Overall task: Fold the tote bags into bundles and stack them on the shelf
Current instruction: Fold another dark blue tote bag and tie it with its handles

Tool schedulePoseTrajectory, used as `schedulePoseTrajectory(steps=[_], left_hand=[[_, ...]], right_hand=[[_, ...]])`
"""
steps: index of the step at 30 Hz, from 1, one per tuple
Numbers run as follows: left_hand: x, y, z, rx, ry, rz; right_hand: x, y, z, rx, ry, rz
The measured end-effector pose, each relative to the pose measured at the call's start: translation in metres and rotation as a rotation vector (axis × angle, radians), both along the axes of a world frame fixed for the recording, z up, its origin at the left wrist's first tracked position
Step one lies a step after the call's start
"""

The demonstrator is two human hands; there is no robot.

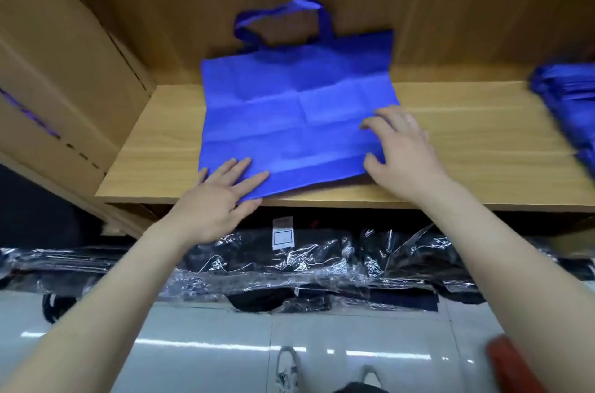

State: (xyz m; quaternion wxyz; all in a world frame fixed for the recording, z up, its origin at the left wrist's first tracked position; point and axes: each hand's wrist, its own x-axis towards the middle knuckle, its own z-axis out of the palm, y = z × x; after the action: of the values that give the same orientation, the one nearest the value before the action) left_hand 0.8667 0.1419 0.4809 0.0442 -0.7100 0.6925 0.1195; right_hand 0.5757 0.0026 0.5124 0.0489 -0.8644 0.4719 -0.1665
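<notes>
Royal-blue tote bag [289, 115] on pale wood-grain shelf [467, 148]; brown cardboard box [54, 70]; glossy black plastic-wrapped packs [289, 263] below.

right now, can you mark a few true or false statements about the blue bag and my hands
1. The blue tote bag lies spread flat on the shelf. True.
2. Its handles point toward the person. False: they lie at the bag's far side.
3. The left hand rests on the bag's near left corner. True.
4. The right hand rests on the cardboard box. False: it touches the bag's right edge; the box stands far left.
5. More blue bags are piled at the shelf's right end. True.
</notes>
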Motion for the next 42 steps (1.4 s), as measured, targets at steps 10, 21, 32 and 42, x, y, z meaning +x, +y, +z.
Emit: schedulePoseTrajectory(steps=[10,21,32,42], left_hand=[[0.071,-0.012,-0.009,-0.208,0.289,-0.095],[0.060,-0.008,-0.009,-0.455,0.616,0.376],[0.038,-0.008,-0.007,-0.470,0.368,0.555],[0.034,0.000,-0.002,-0.489,0.233,0.364]], right_hand=[[0.012,0.015,-0.036,0.333,0.373,0.073],[-0.049,0.006,-0.015,0.778,-0.340,0.019],[-0.025,0.014,-0.052,-0.170,-0.335,-0.256],[-0.025,0.006,-0.041,-0.048,0.098,-0.219]])
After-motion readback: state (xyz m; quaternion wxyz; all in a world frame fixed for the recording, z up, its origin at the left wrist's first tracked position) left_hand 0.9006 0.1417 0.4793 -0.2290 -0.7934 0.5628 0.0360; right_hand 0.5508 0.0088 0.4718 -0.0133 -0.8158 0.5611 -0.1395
